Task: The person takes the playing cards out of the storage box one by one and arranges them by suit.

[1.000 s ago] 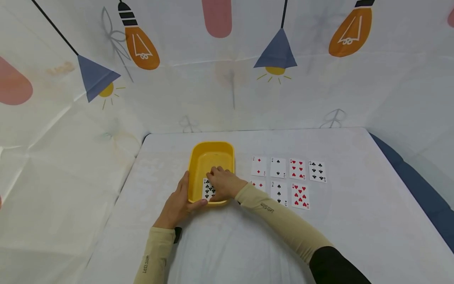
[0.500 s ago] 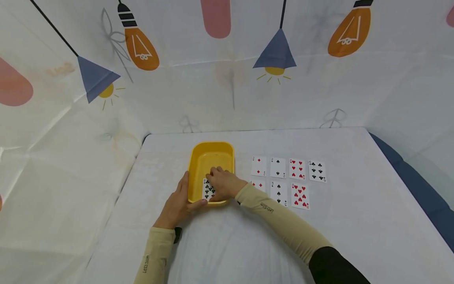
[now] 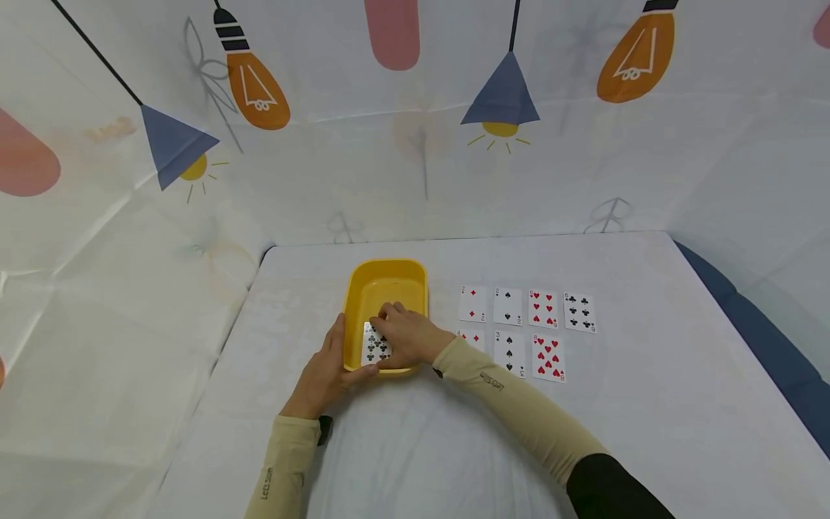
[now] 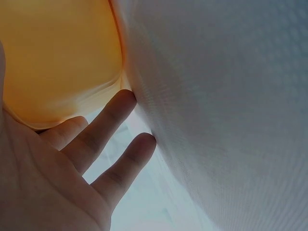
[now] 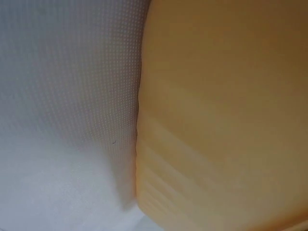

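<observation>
Sleeves in tan run up from the near edge of the white table [image 3: 415, 447] to both hands at the yellow tub [image 3: 387, 277]. Left hand [image 3: 327, 371] clasps the tub's near left corner, thumb hooked over the front rim, fingers straight along the outer wall; the left wrist view shows those fingers [image 4: 103, 130] extended against the yellow plastic. Right hand [image 3: 403, 335] reaches inside the tub with fingers bent down onto a clubs card [image 3: 374, 344]. It seems to be pinching or dragging the card by its far edge, though the knuckles hide the actual contact, so the grip is a guess. The right wrist view shows only yellow wall and tablecloth.

Compared with half a second ago, the card has slid toward the tub's left wall and sits a little skewed, more of its face showing; the right hand has shifted left with it, while the left hand holds the same brace. Judging by that, the card is being worked loose from the tub floor, not yet lifted clear.

Beyond the right forearm, seven face-up cards lie in two rows: nearer, a red diamond card [image 3: 472, 337] partly hidden, a spade card [image 3: 510, 352] and a hearts card [image 3: 548, 357]; farther, four cards [image 3: 527, 308] side by side, unchanged from before. Behind hangs a backdrop printed with lamps [image 3: 502, 94].
</observation>
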`<state>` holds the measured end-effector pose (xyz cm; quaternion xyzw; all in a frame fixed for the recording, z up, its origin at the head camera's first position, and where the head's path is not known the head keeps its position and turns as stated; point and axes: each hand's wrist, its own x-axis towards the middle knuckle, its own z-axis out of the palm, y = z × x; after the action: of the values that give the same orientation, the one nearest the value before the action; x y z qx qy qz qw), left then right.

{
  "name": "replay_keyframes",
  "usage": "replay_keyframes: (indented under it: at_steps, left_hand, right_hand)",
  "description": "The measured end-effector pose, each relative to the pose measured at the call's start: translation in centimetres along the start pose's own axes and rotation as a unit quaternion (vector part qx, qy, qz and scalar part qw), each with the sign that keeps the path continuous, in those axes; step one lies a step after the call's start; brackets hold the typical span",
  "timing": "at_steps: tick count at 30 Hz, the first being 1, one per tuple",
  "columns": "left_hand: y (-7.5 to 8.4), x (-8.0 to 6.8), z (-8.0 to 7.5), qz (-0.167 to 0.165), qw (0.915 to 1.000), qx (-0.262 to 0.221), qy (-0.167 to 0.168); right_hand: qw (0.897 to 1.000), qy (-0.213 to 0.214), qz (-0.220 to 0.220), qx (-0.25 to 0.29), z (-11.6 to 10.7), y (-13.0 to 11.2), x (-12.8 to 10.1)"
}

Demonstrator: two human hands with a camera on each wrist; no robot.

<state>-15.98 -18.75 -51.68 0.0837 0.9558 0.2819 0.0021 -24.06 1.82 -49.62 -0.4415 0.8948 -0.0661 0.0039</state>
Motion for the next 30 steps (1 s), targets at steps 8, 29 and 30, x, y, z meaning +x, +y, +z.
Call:
replay_keyframes:
  at_steps: [8, 29, 30]
  left_hand:
    - [0.1, 0.0, 0.1, -0.001, 1.0, 0.0, -0.003]
    - [0.0, -0.1, 0.2, 0.002, 1.0, 0.004, 0.004]
    - [0.0, -0.1, 0.2, 0.002, 1.0, 0.004, 0.004]
  right_hand:
    - [0.999, 0.023, 0.009, 0.048, -0.4, 0.2, -0.5]
    - [0.987, 0.129, -0.05, 0.078, -2.2, 2.2, -4.4]
    - [0.986, 0.133, -0.053, 0.08, -2.3, 2.2, -4.6]
